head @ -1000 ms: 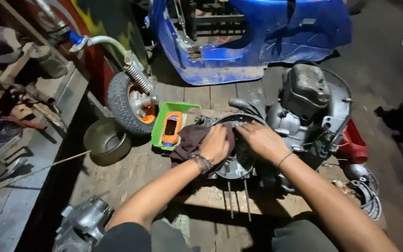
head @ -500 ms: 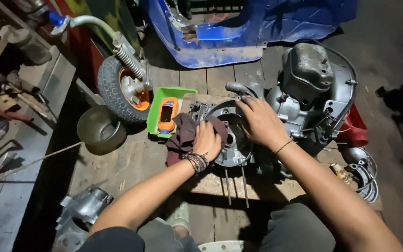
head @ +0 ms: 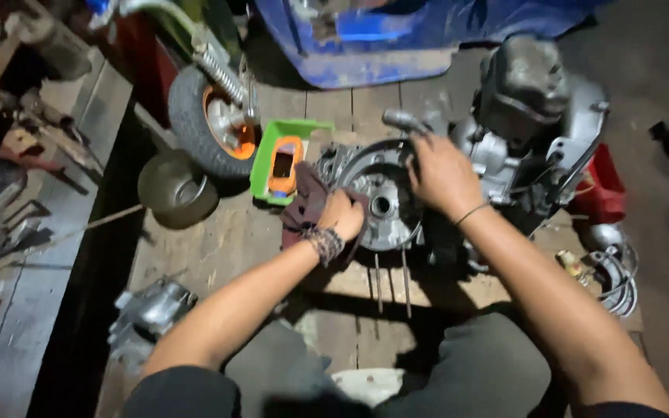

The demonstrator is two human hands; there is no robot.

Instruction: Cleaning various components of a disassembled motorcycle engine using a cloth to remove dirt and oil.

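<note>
On the wooden surface (head: 218, 248), a dark red rag (head: 307, 205) is pressed by the closed left hand (head: 342, 215) against the round grey metal engine casing (head: 385, 203), which is steadied by the right hand (head: 443, 174), fingers spread flat, gripping nothing; the casing looks partly wiped.

Both bare forearms reach forward from the bottom of the view and converge toward the middle. The left arm runs up from the lower left, bent at the elbow, with a dark braided band around the wrist. The left hand (head: 342, 214) is closed into a loose fist, knuckles up, its fingers curled under and hidden. The right arm comes in from the lower right, longer and straighter, with a thin band around its wrist. The right hand (head: 443, 176) lies palm down, its back to the camera, with fingers spread slightly and bent at the tips. The two hands sit near each other but do not touch.
</note>
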